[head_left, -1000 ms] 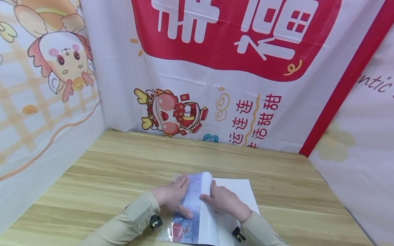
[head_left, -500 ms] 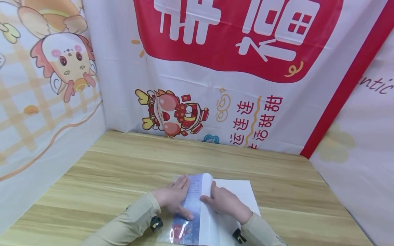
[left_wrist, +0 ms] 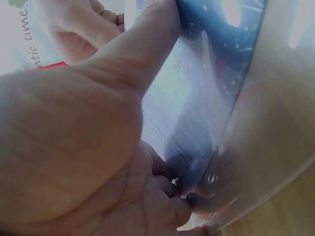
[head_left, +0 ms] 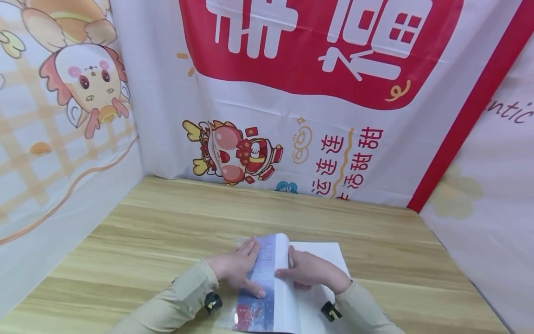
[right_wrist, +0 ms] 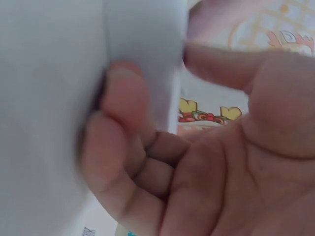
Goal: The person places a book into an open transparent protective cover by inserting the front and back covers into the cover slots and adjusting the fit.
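A thin book [head_left: 267, 269] with a purple-blue snowy picture lies on the table, its white part bending up into a rounded fold and a white sheet [head_left: 327, 253] lying flat to the right. Clear plastic film [left_wrist: 275, 113] sticks out past the picture's left edge. My left hand [head_left: 239, 269] rests spread on the picture's left side, thumb stretched across it. At the fold, my right hand [head_left: 310, 269] pinches the white part, thumb on its left face. The right wrist view shows the curled fingers [right_wrist: 125, 98] against the white surface on the other side.
The wood-grain table [head_left: 167, 222] runs back to a hanging cloth [head_left: 158, 93] with red and white prints. Printed cloths also stand along the left and right sides. Each wrist carries a small black strap device [head_left: 212, 302].
My right hand has shifted slightly right and turned, so its curled fingers show below the thumb. The left hand stays nearly where it was on the picture.
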The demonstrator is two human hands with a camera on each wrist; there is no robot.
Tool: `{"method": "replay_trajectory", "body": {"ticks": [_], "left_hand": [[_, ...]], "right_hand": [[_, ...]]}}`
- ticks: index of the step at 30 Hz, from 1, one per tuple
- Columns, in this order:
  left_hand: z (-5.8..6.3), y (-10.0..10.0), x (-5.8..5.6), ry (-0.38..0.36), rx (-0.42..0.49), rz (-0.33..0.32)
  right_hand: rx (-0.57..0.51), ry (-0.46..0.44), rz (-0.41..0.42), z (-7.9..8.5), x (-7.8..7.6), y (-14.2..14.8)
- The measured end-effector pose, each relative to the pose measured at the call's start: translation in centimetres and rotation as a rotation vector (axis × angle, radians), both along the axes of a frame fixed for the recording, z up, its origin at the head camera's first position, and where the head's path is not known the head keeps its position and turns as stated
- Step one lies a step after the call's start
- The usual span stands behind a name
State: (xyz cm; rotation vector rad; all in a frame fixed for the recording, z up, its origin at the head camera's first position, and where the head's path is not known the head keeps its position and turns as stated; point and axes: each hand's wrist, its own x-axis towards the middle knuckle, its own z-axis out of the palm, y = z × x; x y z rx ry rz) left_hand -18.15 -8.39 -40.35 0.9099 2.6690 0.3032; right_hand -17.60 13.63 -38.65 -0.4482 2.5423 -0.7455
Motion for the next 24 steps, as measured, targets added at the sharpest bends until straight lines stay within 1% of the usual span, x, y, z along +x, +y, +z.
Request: {"method": "replay_trajectory", "body": {"ticks": [3, 5, 10, 16, 20, 24], "left_hand": [[0.02, 0.07, 0.05, -0.018, 0.003, 0.006], [0.08, 0.11, 0.12, -0.028, 0.002, 0.014], [0.36, 0.19, 0.25, -0.029, -0.005, 0.015], [0.48, 0.20, 0.30, -0.015, -0.012, 0.013], [0.50, 0.20, 0.24, 0.000, -0.017, 0.012], [0.46, 0.25, 0.29, -0.004, -0.007, 0.024]], "right_hand": [[0.001, -0.036, 0.038, 0.28, 0.04, 0.39], [0.013, -0.038, 0.058, 0.40, 0.04, 0.55], [0.021, -0.042, 0.092, 0.74, 0.01, 0.84], [0.011, -0.037, 0.105, 0.92, 0.08, 0.83], [0.018, -0.024, 0.100, 0.77, 0.14, 0.63], [0.029, -0.008, 0.094, 0.52, 0.17, 0.46]]}}
